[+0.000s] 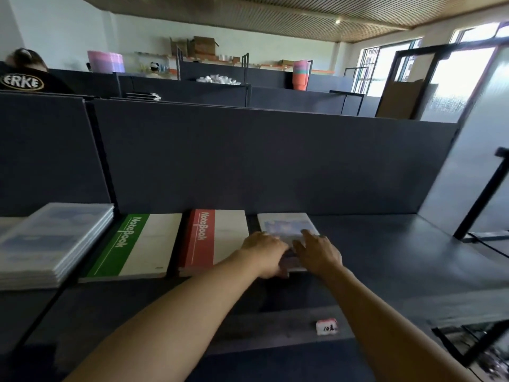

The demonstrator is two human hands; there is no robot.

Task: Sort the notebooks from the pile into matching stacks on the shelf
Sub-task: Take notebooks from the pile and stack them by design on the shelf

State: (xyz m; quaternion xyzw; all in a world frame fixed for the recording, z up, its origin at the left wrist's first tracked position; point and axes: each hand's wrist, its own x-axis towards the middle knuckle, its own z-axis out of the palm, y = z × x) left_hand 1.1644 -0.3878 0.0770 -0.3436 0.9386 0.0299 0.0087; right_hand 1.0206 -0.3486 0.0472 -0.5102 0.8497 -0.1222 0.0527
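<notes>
A pale picture-cover notebook (286, 224) lies flat on the dark shelf (385, 249), right of centre. My left hand (264, 252) grips its near left edge, fingers curled over it. My right hand (316, 250) rests on its right side with fingers laid fairly straight on the cover. Left of it lies a red-and-white notebook stack (217, 238), then a green-and-white notebook (137, 244). A taller stack of pale blue-picture notebooks (52, 241) sits at the far left.
A dark partition wall (261, 161) rises right behind the notebooks. A small white-and-red price tag (326, 326) sits on the shelf's front lip. A black metal frame (482, 199) stands at the right. A person in a black shirt (24, 75) is beyond the far-left partition.
</notes>
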